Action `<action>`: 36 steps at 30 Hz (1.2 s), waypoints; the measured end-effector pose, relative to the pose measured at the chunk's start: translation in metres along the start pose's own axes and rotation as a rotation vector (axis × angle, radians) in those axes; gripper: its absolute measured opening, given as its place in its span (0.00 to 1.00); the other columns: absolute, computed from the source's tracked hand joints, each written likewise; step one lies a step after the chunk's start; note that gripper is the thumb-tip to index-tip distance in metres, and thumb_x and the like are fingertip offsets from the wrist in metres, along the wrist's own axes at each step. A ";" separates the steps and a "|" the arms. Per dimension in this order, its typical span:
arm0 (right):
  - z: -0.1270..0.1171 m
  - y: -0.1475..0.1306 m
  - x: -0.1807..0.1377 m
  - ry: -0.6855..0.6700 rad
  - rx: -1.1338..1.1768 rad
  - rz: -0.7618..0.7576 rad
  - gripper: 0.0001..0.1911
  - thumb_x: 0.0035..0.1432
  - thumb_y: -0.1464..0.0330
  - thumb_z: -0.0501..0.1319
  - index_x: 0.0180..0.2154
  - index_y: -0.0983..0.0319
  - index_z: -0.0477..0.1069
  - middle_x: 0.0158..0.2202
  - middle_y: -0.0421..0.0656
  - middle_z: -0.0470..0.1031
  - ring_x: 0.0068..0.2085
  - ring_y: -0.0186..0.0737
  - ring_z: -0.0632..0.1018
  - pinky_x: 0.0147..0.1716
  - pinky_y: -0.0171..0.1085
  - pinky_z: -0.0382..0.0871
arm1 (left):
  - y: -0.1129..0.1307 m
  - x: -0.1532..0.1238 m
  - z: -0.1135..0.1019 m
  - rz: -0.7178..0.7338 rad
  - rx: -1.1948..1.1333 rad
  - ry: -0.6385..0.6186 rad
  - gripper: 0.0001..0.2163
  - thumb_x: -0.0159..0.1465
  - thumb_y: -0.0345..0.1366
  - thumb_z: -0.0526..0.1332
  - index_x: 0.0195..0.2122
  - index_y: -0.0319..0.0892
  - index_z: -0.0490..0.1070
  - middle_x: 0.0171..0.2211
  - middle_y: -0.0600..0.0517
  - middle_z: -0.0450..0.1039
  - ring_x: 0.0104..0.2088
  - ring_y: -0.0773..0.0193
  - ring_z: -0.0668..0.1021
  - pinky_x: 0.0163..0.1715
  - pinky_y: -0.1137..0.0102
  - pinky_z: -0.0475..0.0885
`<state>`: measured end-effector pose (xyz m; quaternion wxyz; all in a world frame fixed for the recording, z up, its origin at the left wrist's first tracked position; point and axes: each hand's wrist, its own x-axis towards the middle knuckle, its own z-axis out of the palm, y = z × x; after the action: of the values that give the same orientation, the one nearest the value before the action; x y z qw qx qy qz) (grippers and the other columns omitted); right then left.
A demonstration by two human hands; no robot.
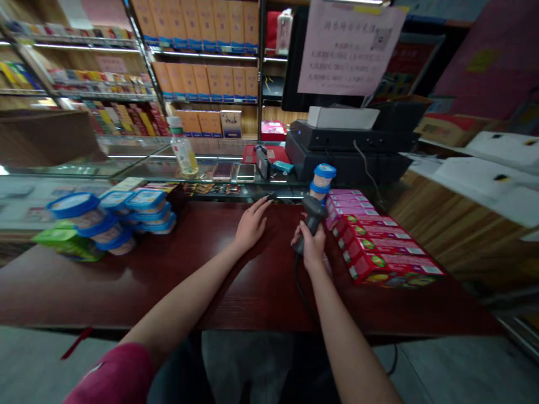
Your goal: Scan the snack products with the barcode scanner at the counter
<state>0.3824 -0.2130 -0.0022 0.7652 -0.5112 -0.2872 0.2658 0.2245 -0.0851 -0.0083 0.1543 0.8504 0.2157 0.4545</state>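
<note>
My right hand [314,247] is wrapped round the handle of a dark barcode scanner [315,210], whose cable runs down towards the front edge of the table. Just behind the scanner stand stacked round tubs with blue lids [324,173]. To its right lies a row of red boxes [383,252], with pink boxes [351,203] behind them. My left hand [252,224] rests on the dark red table [202,280], fingers stretched out and nothing in them. Farther left are stacked round tubs [90,219], blue rectangular tubs [147,210] and a green pack [69,241].
A glass counter behind the table carries a drink bottle [183,148], phones [246,171] and a black cash drawer [349,160] below a monitor with a paper notice [347,47]. Shelves of orange boxes [204,25] line the back. White containers [475,177] stand at right.
</note>
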 end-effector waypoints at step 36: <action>0.118 0.006 -0.097 -0.749 0.017 0.455 0.26 0.49 0.55 0.72 0.47 0.61 0.74 0.24 0.36 0.74 0.18 0.34 0.71 0.17 0.34 0.64 | -0.058 -0.127 -0.310 -0.390 0.367 0.794 0.31 0.69 0.39 0.66 0.71 0.51 0.58 0.69 0.46 0.67 0.71 0.52 0.68 0.71 0.55 0.65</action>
<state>0.2304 -0.2043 0.0129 0.5341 -0.4235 -0.4229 0.5971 -0.1118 -0.0794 0.0428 -0.0105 0.5678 0.4901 0.6613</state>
